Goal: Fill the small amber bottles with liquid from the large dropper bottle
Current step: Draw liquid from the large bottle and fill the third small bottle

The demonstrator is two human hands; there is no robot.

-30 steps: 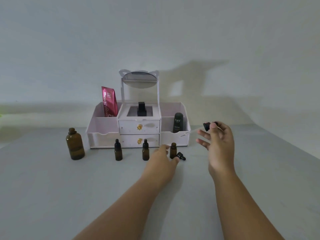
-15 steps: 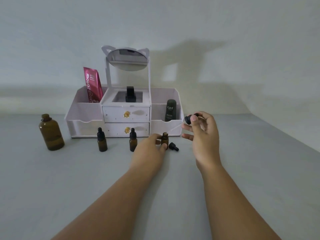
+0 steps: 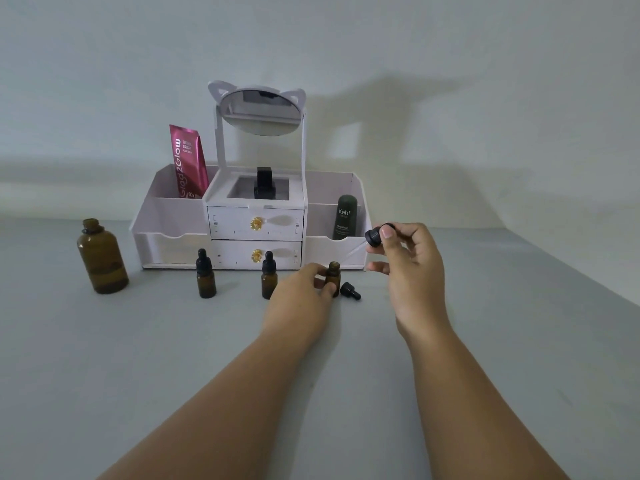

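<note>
- Small amber bottle [image 3: 333,277], uncapped, stands upright on the table [image 3: 104,375], just in front of the right end of the white organizer [image 3: 173,244]. The left hand [image 3: 301,296] grips it, thumb and fingers curled round its body.
- The right hand [image 3: 408,268] hovers up and to the right, pinching the black bulb of the dropper [image 3: 377,235]. Its glass tube slants down-left, with the tip near the bottle's mouth. Whether it is inside, I cannot tell.
- A loose black cap [image 3: 349,292] lies on its side just right of the gripped bottle.
- Two more small ones stand capped in the row: the middle bottle [image 3: 268,280] is just beside the left hand, and the end bottle [image 3: 206,278] is further left.
- The large bottle [image 3: 102,259], neck open, stands well apart at the far left.
- The organizer carries a mirror [image 3: 261,112], a pink tube [image 3: 187,161] and a dark green bottle [image 3: 346,218].
</note>
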